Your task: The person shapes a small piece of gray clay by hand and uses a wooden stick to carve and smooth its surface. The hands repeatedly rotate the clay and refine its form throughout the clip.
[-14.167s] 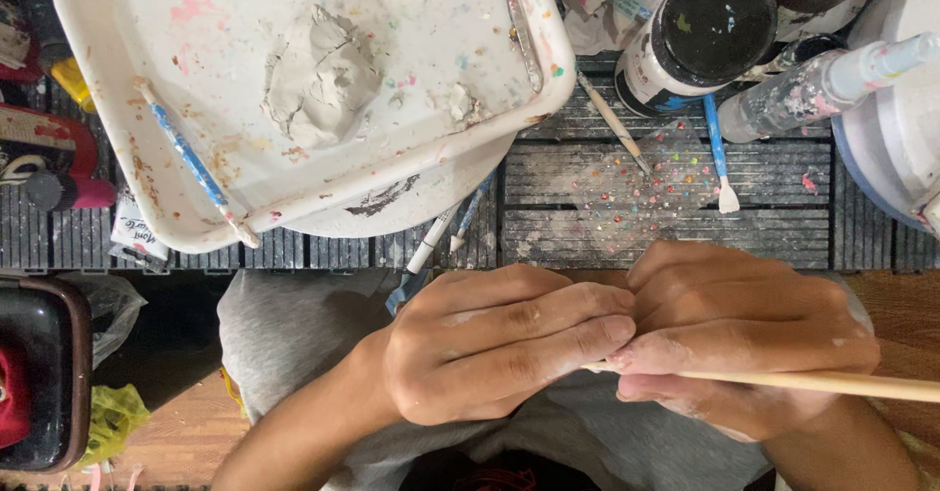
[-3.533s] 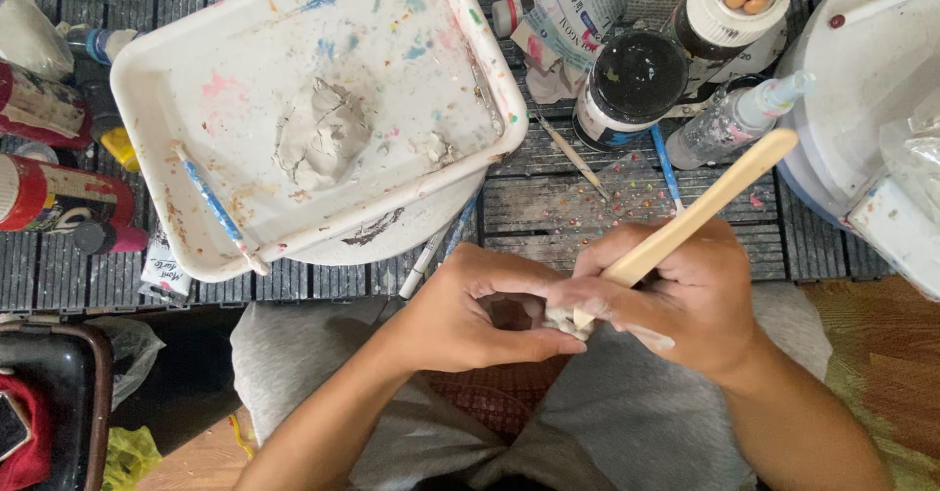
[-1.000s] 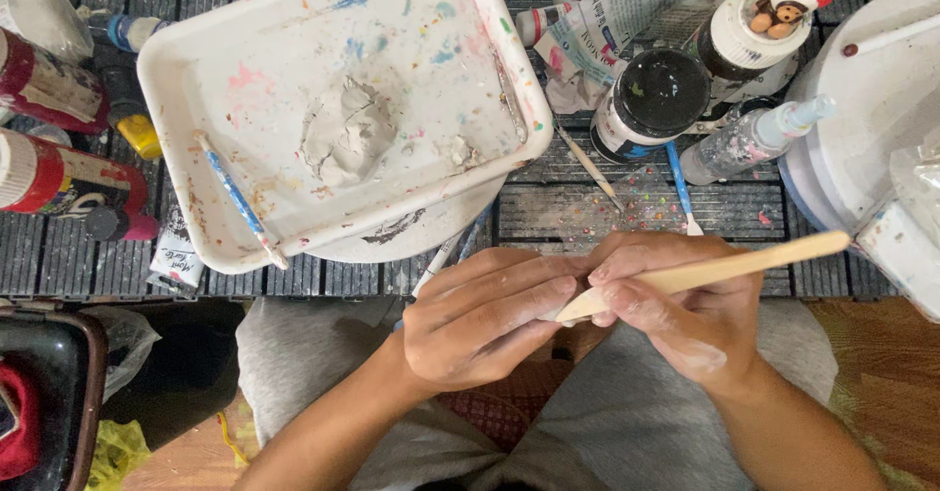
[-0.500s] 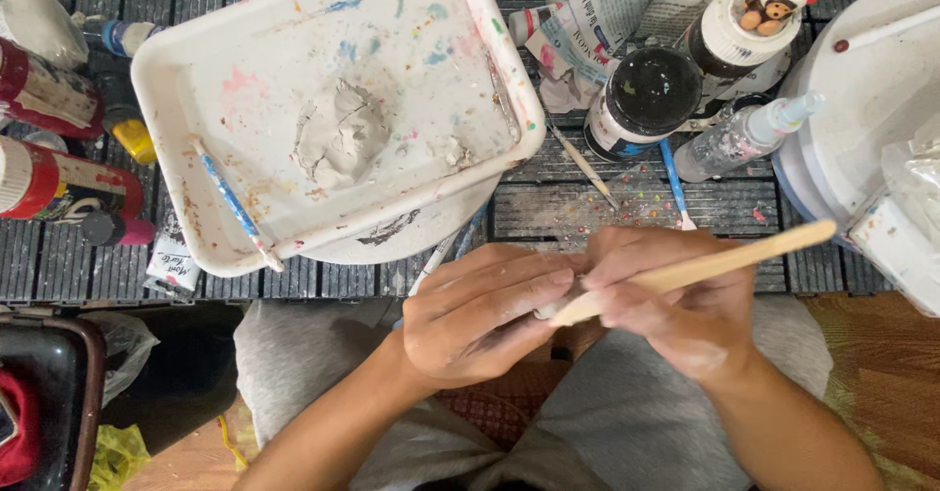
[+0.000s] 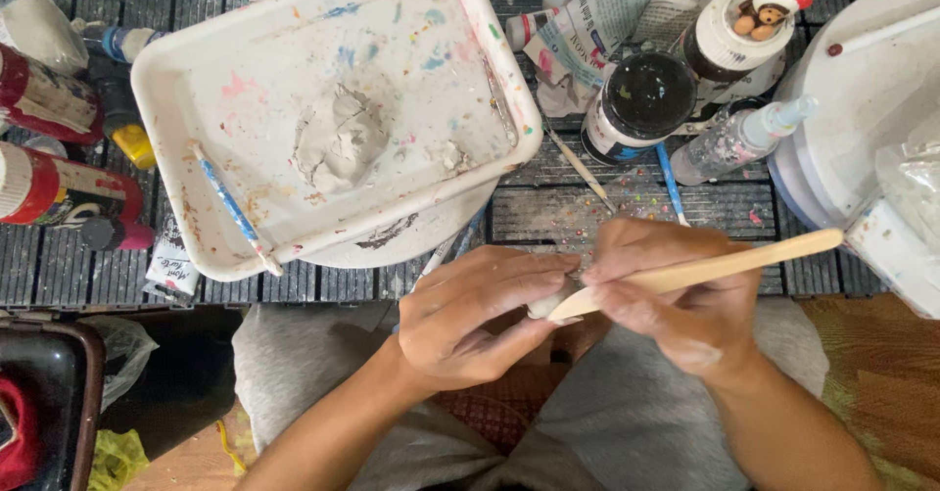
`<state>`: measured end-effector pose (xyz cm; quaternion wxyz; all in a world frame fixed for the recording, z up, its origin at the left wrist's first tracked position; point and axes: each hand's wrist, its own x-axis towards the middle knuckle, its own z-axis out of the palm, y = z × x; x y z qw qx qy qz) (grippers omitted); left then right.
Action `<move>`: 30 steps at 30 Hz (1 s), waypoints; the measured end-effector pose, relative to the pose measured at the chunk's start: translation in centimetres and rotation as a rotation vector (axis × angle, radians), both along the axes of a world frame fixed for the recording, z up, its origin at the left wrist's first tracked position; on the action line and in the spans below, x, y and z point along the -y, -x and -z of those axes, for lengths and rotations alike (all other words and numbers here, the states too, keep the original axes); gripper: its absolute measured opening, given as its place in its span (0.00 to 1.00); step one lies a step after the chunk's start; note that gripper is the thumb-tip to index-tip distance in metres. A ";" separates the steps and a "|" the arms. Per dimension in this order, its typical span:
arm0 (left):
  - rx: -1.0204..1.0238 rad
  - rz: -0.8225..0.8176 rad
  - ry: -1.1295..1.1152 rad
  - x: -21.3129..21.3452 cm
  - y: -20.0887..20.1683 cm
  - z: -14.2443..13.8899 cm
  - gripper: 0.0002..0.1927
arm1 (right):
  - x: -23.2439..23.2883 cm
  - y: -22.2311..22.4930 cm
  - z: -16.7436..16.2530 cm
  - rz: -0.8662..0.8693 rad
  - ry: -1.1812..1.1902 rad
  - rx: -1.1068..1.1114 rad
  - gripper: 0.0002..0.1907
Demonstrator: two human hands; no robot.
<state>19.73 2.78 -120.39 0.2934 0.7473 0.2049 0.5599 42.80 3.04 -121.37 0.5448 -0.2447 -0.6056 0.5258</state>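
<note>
The left hand (image 5: 480,315) pinches a small lump of grey clay (image 5: 545,305) over the lap. The right hand (image 5: 676,300) grips a flat wooden stick (image 5: 725,264), its tip touching the clay, below the white paint tray (image 5: 186,90)

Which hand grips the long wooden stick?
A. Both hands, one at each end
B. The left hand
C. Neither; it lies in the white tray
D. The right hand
D: the right hand pinches the wooden stick, its tip against the small pale piece held by the left hand.
</note>
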 end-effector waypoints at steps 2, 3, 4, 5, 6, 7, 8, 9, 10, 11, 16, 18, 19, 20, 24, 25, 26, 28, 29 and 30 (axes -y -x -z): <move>0.007 -0.015 0.033 0.1 0.2 -0.1 0.17 | -0.4 -0.1 -0.1 0.023 -0.075 -0.087 0.06; -0.001 -0.016 0.041 0.2 0.2 -0.2 0.17 | -0.4 -0.1 -0.1 0.020 -0.109 -0.104 0.05; -0.009 -0.015 0.050 0.2 0.2 -0.2 0.17 | -0.5 -0.1 -0.1 0.017 -0.142 -0.121 0.05; -0.016 -0.012 0.060 0.3 0.2 -0.3 0.17 | -0.4 -0.1 0.0 0.001 -0.175 -0.114 0.05; -0.001 0.003 0.053 0.3 0.1 -0.3 0.17 | -0.3 -0.1 0.0 -0.015 -0.208 -0.108 0.06; 0.012 0.016 0.046 0.3 0.1 -0.3 0.17 | -0.2 -0.1 0.0 -0.014 -0.212 -0.042 0.07; 0.024 0.029 0.040 0.3 0.0 -0.3 0.17 | 0.0 -0.1 0.1 -0.014 -0.215 0.023 0.08; 0.027 0.031 0.048 0.3 0.0 -0.3 0.17 | -0.1 -0.2 0.1 -0.016 -0.212 0.042 0.08; 0.031 0.033 0.055 0.4 0.0 -0.3 0.17 | 0.0 -0.3 0.0 -0.019 -0.209 0.060 0.09; 0.035 0.035 0.062 0.4 0.1 -0.4 0.17 | 0.0 -0.4 0.0 -0.026 -0.201 0.030 0.08; 0.032 0.035 0.088 0.3 0.2 -0.4 0.16 | -0.6 -0.5 0.0 -0.015 -0.147 -0.107 0.09; 0.040 0.049 0.090 0.4 0.1 -0.4 0.15 | -0.5 -0.2 0.1 -0.030 -0.148 -0.179 0.08; 0.040 0.053 0.086 0.3 0.1 -0.4 0.15 | -0.4 -0.1 0.1 -0.025 -0.170 -0.113 0.09; 0.037 0.057 0.083 0.3 0.1 -0.4 0.16 | -0.2 0.0 0.2 -0.021 -0.191 -0.047 0.10; 0.013 0.031 0.092 0.3 0.3 -0.4 0.15 | 0.0 -0.4 0.2 -0.004 -0.187 0.004 0.08; 0.013 0.029 0.096 0.3 0.4 -0.4 0.14 | 0.0 -0.6 0.2 0.003 -0.125 -0.044 0.07; 0.011 0.027 0.100 0.3 0.4 -0.4 0.14 | -0.1 -0.8 0.2 0.009 -0.062 -0.093 0.07; 0.021 0.020 0.103 0.4 0.4 -0.4 0.14 | -0.1 -1.1 0.2 -0.006 0.003 -0.174 0.06; 0.028 0.018 0.104 0.5 0.3 -0.4 0.15 | -0.1 -1.2 0.1 -0.027 0.006 -0.207 0.06; 0.026 0.016 0.095 0.4 0.2 -0.3 0.15 | 0.0 -1.2 0.0 -0.036 0.002 -0.210 0.07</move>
